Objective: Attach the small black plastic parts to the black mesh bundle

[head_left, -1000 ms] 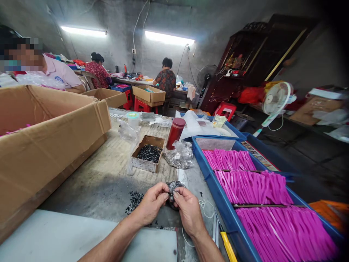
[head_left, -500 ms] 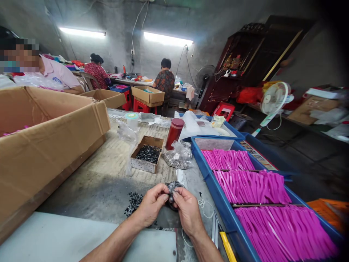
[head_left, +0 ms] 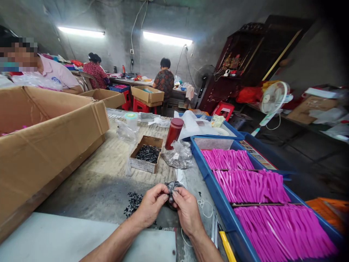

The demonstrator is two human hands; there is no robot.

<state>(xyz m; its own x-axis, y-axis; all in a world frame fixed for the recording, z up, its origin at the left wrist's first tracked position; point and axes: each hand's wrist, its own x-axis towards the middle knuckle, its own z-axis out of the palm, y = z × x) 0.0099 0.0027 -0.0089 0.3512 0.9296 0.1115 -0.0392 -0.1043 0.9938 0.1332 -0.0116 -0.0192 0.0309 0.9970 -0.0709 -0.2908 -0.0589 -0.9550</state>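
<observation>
My left hand (head_left: 155, 202) and my right hand (head_left: 187, 207) meet at the front middle of the worktable, thumbs and forefingers pinched close together. What the fingertips hold is too small and too hidden to name. Right behind and beneath them is a dark round thing (head_left: 173, 185) with a shiny top, mostly covered by my fingers. A loose pile of small black pins (head_left: 133, 202) lies just left of my left hand. Farther back, a small cardboard box (head_left: 144, 166) holds many more black pieces. Beside it lies a clear plastic bag of small silvery parts (head_left: 177, 159).
A blue tray (head_left: 200, 165) of pink strips stands at right, with a yellow-handled tool (head_left: 227, 246) alongside. A large cardboard carton (head_left: 54, 145) flanks the left. Behind the small box stands a red cylinder (head_left: 174, 133). A pale board (head_left: 81, 236) lies in front. Several people sit farther back.
The view has shifted very slightly. Both hands stay pinched together in the same place, and nothing else has visibly moved.
</observation>
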